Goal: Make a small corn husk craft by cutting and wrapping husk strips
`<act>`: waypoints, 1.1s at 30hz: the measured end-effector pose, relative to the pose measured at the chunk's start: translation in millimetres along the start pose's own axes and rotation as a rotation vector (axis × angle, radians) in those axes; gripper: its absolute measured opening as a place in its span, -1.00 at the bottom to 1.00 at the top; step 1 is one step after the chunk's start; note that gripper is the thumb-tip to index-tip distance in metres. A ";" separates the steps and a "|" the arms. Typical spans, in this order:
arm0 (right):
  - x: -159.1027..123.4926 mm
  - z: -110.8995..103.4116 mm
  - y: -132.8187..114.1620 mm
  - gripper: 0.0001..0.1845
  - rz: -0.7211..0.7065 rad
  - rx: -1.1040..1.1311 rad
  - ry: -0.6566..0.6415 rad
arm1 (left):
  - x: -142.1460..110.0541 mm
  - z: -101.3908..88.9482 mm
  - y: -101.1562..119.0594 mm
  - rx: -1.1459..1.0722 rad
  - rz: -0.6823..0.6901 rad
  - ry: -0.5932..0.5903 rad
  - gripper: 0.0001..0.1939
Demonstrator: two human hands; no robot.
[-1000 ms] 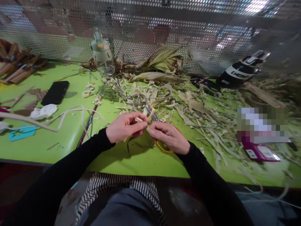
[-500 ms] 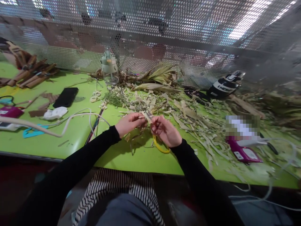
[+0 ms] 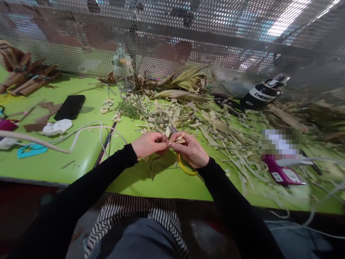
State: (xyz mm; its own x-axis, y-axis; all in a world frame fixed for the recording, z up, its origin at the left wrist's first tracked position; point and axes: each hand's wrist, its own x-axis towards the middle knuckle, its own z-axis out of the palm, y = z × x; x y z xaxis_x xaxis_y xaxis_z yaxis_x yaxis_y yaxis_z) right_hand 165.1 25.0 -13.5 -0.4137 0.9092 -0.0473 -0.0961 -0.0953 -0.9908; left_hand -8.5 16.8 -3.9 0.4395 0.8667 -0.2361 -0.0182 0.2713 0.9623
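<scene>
My left hand (image 3: 150,144) is closed, thumb and fingers pinched at the near end of a pale strip of dried husk (image 3: 180,139). Fingertips of my right hand (image 3: 191,150) meet it there, closed on the same strip. A greyish flat tip (image 3: 174,130) pokes up between the hands; I cannot make out what it belongs to. Below my right palm a yellow loop (image 3: 185,168) curves down, shaped like a scissors handle, its upper part hidden by the hand. Just beyond lies a spread of husk shreds (image 3: 172,114).
A clear bottle (image 3: 124,73) and whole dried husks (image 3: 185,84) stand and lie by the perforated metal screen (image 3: 167,46). Leftward are a black phone (image 3: 70,107), cables and brown bundles (image 3: 29,77). Rightward are a black bottle (image 3: 261,94) and a magenta device (image 3: 283,172).
My hands have come closer together and their fingertips now touch. The right fingers have folded over the husk strip. The view has shifted slightly.
</scene>
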 end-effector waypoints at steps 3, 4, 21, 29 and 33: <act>-1.4 -1.6 -4.7 -0.75 0.105 0.069 0.036 | -1.6 -0.6 0.6 0.001 0.031 -0.025 -0.84; -1.4 -2.0 -5.8 -0.74 0.112 0.088 0.052 | -1.8 -1.3 0.5 -0.015 0.032 -0.035 -0.85; -6.3 5.4 -6.5 -0.73 -0.201 -0.421 0.176 | -4.6 7.8 1.3 0.701 0.396 0.140 -0.76; -9.6 -4.3 -15.5 -0.57 -0.226 -0.539 -0.050 | -6.3 -5.4 7.7 0.515 0.244 -0.123 -0.75; -11.4 -5.4 -18.1 -0.35 -0.215 -0.641 -0.026 | -8.2 -7.3 9.7 0.492 0.269 -0.192 -0.82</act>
State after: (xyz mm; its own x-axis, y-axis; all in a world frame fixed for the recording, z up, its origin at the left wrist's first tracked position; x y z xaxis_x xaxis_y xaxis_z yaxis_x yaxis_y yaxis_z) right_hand 176.4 18.5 4.3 -0.4683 0.8700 0.1542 0.3743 0.3534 -0.8573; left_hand -18.9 15.4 6.4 0.6327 0.7744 0.0093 0.2470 -0.2131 0.9453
